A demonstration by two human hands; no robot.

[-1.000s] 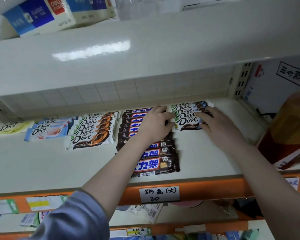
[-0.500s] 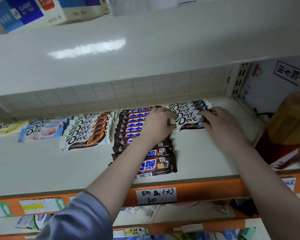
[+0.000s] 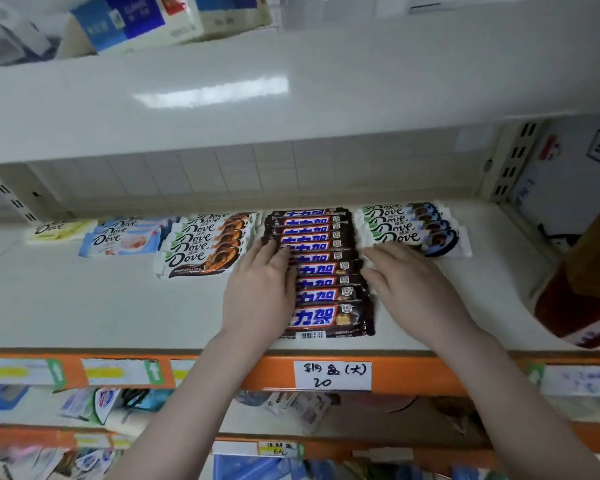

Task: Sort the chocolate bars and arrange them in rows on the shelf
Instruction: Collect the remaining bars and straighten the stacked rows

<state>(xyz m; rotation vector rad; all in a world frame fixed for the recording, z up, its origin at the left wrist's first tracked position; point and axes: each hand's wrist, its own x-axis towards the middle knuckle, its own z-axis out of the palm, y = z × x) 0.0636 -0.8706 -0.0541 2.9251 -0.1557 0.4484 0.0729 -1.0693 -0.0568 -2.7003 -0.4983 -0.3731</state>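
Observation:
Rows of chocolate bars lie on the white shelf (image 3: 84, 306). In the middle runs a long row of dark brown bars with blue lettering (image 3: 323, 271). My left hand (image 3: 260, 289) lies flat against that row's left side, fingers straight. My right hand (image 3: 409, 285) lies flat on the row's right side, its fingertips touching the front bar of the white-and-blue Dove row (image 3: 413, 226). Left of the brown row sit the orange Dove row (image 3: 205, 244), a pale blue Dove stack (image 3: 122, 237) and a yellow Dove bar (image 3: 58, 230).
An upper shelf (image 3: 291, 81) hangs low overhead with blue boxes (image 3: 136, 19) on it. A brown-and-red package (image 3: 589, 271) stands at the right end. The orange front rail (image 3: 257, 372) carries a handwritten price label (image 3: 331, 374). A slotted upright (image 3: 513, 157) marks the back right corner.
Both hands have drawn back from the white-and-blue Dove row and come down to either side of the brown row. The camera view has shifted.

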